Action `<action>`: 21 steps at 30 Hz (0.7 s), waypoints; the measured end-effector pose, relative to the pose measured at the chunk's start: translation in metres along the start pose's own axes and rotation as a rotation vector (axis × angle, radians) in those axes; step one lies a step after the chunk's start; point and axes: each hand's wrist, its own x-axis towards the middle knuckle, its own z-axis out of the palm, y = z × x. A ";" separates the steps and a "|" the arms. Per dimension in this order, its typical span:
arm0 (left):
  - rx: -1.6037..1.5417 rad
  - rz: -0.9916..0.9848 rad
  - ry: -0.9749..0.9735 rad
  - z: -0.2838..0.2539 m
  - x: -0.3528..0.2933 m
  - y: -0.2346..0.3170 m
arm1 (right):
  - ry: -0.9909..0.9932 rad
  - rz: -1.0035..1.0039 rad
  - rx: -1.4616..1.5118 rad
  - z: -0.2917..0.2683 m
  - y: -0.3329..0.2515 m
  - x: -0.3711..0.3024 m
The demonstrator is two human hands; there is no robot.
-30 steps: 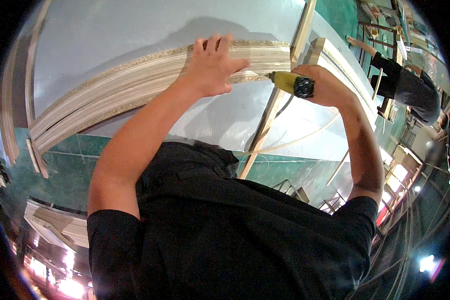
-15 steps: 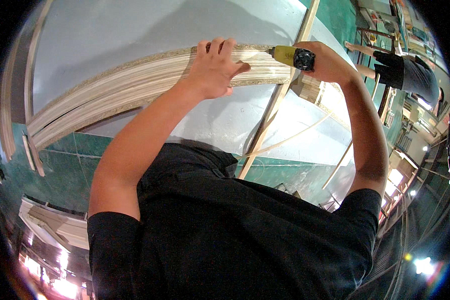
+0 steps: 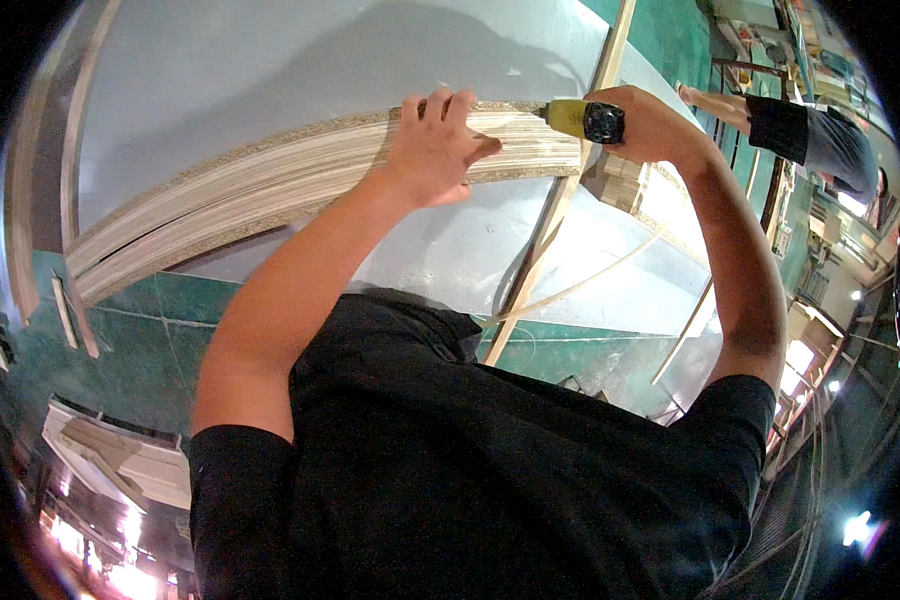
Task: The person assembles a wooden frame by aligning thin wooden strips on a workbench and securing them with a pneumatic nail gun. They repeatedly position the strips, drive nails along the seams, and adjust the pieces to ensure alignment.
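Note:
A curved-looking stack of thin wooden strips or board edges [image 3: 240, 190], with speckled outer faces, runs from the left to the middle of the view. My left hand [image 3: 428, 150] rests on its top near the right end, fingers spread and thumb out to the side. In my right hand [image 3: 653, 125] is a yellow-green and black power drill [image 3: 568, 118], held level and pointing left. Its tip is at the far edge of the stack's right end, to the right of my left hand. My palm hides the drill's grip.
The stack lies over a pale grey panel [image 3: 220, 70]. A wooden batten [image 3: 540, 250] crosses under its right end, and more strips [image 3: 625, 180] lie beyond. Green floor [image 3: 140, 320] shows nearer. Another person [image 3: 820, 140] stands at the far right.
The view has shifted slightly, so the stack and left hand appear a little lower. Both hands keep almost the same place on the stack, the drill still in my right.

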 end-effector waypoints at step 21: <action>-0.287 -0.339 0.546 -0.056 -0.277 -0.120 | 0.424 0.228 0.057 0.263 -0.164 -0.080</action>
